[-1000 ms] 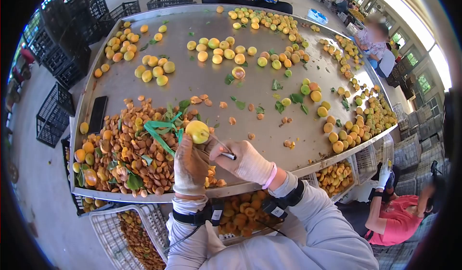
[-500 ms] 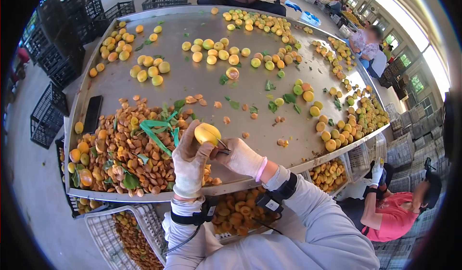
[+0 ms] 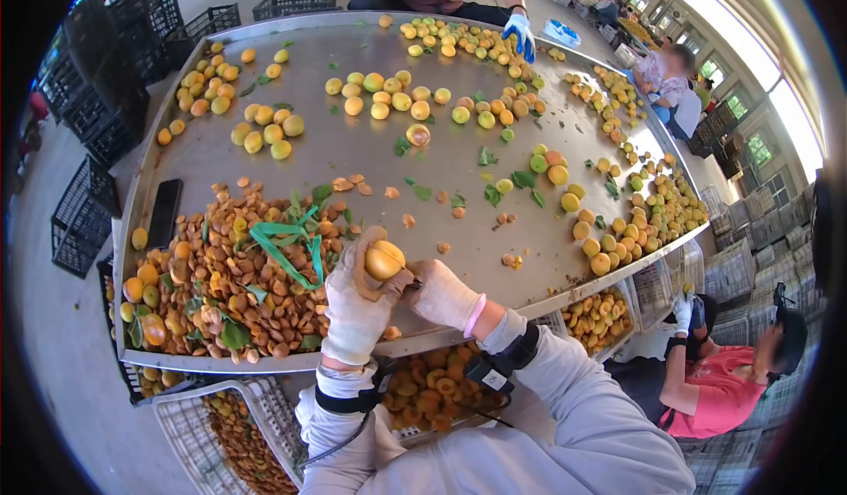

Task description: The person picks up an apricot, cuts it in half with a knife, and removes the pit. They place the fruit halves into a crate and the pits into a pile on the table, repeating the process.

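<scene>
A whole yellow apricot [image 3: 385, 259] sits in my gloved left hand [image 3: 355, 308], its fingers and thumb wrapped round it. My gloved right hand [image 3: 445, 297] is closed on a small knife [image 3: 412, 281], which shows only in part at the fruit's lower right side. Both hands are above the table's near edge, close together. Left of them lies a heap of brown apricot pits [image 3: 229, 288] with leaves and a green ribbon [image 3: 281, 246]. Below the hands, under the table edge, is a crate of halved apricots [image 3: 437, 385].
The metal table [image 3: 353, 160] bears several groups of apricots [image 3: 388, 93] and a black phone [image 3: 165, 213]. A crate of pits [image 3: 243, 433] stands at lower left. Across the table is a person's gloved hand [image 3: 519, 34]; another person [image 3: 719, 380] sits at right.
My hands have shifted slightly right and down with the apricot, which has turned in my left hand. Across the table, a person's gloved hand has reached down to the apricots.
</scene>
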`<state>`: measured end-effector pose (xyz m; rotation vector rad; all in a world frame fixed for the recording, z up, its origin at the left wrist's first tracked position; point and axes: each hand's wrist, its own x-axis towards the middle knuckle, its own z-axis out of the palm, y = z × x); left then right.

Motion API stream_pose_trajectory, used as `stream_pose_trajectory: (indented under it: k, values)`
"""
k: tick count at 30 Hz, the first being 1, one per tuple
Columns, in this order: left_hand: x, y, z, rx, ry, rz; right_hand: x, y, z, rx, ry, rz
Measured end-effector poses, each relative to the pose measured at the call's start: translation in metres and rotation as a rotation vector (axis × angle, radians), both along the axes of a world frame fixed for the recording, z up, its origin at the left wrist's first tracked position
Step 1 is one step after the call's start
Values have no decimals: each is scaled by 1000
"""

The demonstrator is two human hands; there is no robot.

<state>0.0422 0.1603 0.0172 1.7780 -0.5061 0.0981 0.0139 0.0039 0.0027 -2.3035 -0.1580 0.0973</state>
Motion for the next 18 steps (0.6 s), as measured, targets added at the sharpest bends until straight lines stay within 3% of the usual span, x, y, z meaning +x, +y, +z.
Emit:
stream_pose_trajectory:
  k: [3, 6, 9, 12, 17, 18]
  values:
    - [-7, -12, 6, -560, 281, -39, -4, 4, 0, 34, -69, -66]
    - [-3, -7, 0, -900, 715, -145, -5, 11, 18, -86, -70, -129]
    - [-7, -9, 9, -788, 648, -142, -6, 8, 10, -186, -23, -85]
    - [-6, -9, -2, -267, 146, -25, -3, -1, -8, -154, -64, 3]
    - [-10, -21, 0, -418, 250, 78, 5, 1, -7, -375, -39, 151]
    - [-10, -21, 1, -430, 284, 78, 5, -1, -1, -152, 51, 161]
